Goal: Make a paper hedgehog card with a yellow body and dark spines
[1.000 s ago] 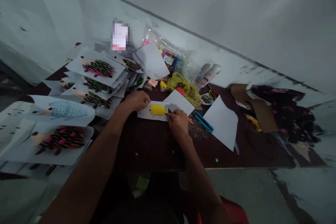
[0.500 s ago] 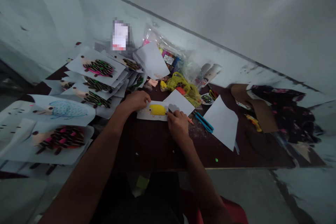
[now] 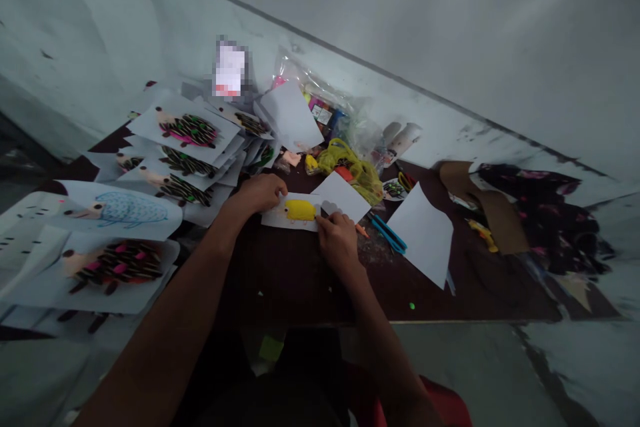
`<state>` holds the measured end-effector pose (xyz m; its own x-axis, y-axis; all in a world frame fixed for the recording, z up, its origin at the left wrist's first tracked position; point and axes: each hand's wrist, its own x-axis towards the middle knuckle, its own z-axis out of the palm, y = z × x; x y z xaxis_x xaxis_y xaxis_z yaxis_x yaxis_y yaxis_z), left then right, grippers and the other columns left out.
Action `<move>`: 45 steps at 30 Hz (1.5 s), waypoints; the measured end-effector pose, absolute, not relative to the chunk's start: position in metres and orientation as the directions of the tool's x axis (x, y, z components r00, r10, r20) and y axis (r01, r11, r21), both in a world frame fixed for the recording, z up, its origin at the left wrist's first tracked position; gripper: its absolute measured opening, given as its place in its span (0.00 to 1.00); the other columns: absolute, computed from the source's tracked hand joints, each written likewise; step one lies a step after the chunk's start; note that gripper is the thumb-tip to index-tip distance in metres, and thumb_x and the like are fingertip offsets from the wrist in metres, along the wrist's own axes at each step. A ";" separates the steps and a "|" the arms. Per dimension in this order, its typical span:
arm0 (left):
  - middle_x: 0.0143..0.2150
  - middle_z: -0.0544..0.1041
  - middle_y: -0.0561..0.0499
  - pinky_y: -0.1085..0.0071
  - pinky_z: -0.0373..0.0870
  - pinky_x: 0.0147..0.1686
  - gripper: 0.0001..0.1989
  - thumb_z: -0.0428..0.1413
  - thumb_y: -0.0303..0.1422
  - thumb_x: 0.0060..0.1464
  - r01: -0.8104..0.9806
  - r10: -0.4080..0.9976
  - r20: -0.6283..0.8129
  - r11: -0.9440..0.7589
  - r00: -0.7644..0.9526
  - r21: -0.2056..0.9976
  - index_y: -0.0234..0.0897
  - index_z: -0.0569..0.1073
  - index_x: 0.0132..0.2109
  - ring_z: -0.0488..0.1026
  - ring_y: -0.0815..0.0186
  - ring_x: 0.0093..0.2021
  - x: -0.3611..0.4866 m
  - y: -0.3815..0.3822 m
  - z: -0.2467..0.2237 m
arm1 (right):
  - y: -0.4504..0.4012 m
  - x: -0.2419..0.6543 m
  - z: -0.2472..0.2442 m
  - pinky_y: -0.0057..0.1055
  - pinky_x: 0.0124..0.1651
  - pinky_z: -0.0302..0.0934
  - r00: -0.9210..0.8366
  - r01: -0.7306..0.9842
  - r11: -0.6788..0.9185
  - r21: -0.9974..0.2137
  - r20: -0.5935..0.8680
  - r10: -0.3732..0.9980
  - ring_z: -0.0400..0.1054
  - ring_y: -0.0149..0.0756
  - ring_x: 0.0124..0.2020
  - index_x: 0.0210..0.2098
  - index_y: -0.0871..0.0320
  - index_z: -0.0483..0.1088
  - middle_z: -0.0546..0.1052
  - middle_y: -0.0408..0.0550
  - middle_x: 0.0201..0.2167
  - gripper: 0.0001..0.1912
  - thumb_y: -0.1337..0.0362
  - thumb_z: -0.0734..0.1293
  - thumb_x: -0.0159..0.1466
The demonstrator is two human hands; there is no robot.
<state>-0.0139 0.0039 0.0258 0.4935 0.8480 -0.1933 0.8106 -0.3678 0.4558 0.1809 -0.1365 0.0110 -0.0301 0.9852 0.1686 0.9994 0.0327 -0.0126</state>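
A small white sheet of paper [image 3: 273,219] lies on the dark table, bearing a yellow, rounded animal body [image 3: 301,209] with a pale head and little legs outlined below it. My left hand [image 3: 261,192] is closed at the sheet's upper left edge, fingers curled on the paper. At the right end of the yellow body, my right hand [image 3: 340,240] rests with its fingers bent together and a fingertip touching the edge of the shape. Whatever may be between those fingers is too small to make out. An orange pencil-like stick [image 3: 361,231] lies just beside the right hand.
Stacked sheets with hedgehog pictures [image 3: 187,128] cover the left side. Blue-handled scissors [image 3: 390,233] and a blank white sheet [image 3: 425,233] lie to the right. Behind are a yellow net bag [image 3: 350,167] and clear plastic packaging [image 3: 320,87]. Brown cardboard [image 3: 505,220] lies far right.
My right hand has shifted very slightly left along the edge of the yellow body. The left hand and the paper stay practically in place.
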 end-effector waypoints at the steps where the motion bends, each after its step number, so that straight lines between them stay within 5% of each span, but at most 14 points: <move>1: 0.47 0.84 0.48 0.71 0.71 0.39 0.23 0.56 0.23 0.48 0.812 0.849 -0.192 -0.367 0.492 0.455 0.45 0.84 0.49 0.79 0.58 0.46 -0.014 0.004 0.026 | -0.137 0.181 0.010 0.35 0.42 0.52 -0.033 0.999 0.035 -0.012 0.168 0.985 0.66 0.42 0.41 0.47 0.53 0.81 0.77 0.52 0.37 0.13 0.66 0.64 0.71; 10: 0.46 0.84 0.48 0.71 0.68 0.36 0.23 0.55 0.22 0.48 0.803 0.846 -0.191 -0.366 0.497 0.470 0.44 0.84 0.48 0.78 0.57 0.45 -0.014 0.003 0.026 | -0.137 0.187 0.005 0.35 0.43 0.55 -0.004 0.996 0.024 -0.085 0.232 0.973 0.67 0.41 0.39 0.53 0.56 0.78 0.77 0.52 0.36 0.16 0.68 0.63 0.71; 17: 0.44 0.84 0.48 0.72 0.68 0.35 0.22 0.56 0.23 0.47 0.789 0.848 -0.168 -0.370 0.502 0.490 0.46 0.84 0.46 0.78 0.59 0.41 -0.015 0.007 0.019 | -0.138 0.187 0.001 0.35 0.43 0.56 -0.030 0.993 0.054 -0.102 0.221 0.975 0.67 0.41 0.39 0.48 0.54 0.80 0.76 0.51 0.35 0.13 0.67 0.64 0.70; 22: 0.45 0.84 0.47 0.70 0.69 0.37 0.22 0.56 0.22 0.48 0.791 0.851 -0.170 -0.364 0.498 0.492 0.45 0.84 0.46 0.78 0.57 0.43 -0.015 0.005 0.022 | -0.135 0.189 0.003 0.36 0.44 0.57 -0.007 0.995 0.032 -0.098 0.243 0.970 0.67 0.42 0.40 0.53 0.55 0.78 0.76 0.52 0.36 0.16 0.67 0.63 0.70; 31: 0.50 0.83 0.47 0.70 0.71 0.42 0.20 0.54 0.25 0.52 0.816 0.849 -0.192 -0.373 0.492 0.441 0.46 0.84 0.48 0.78 0.57 0.47 -0.013 0.003 0.026 | -0.132 0.185 0.013 0.35 0.43 0.56 -0.009 0.994 0.027 -0.102 0.173 0.985 0.67 0.41 0.40 0.47 0.54 0.81 0.76 0.52 0.36 0.13 0.68 0.65 0.69; 38: 0.46 0.84 0.48 0.71 0.71 0.40 0.20 0.55 0.26 0.50 0.802 0.841 -0.189 -0.379 0.506 0.461 0.46 0.84 0.47 0.78 0.59 0.44 -0.014 0.005 0.022 | -0.106 0.191 0.043 0.37 0.47 0.57 0.025 0.986 0.028 -0.166 0.307 0.952 0.68 0.43 0.42 0.51 0.57 0.80 0.78 0.53 0.38 0.16 0.67 0.62 0.70; 45: 0.35 0.83 0.47 0.70 0.68 0.36 0.13 0.53 0.33 0.55 0.660 0.886 0.033 -0.370 0.463 0.654 0.38 0.83 0.36 0.76 0.61 0.35 -0.015 0.008 0.019 | -0.072 0.168 0.047 0.32 0.44 0.60 -0.036 0.909 0.147 -0.389 0.277 0.960 0.69 0.38 0.38 0.35 0.56 0.79 0.77 0.49 0.33 0.13 0.62 0.64 0.70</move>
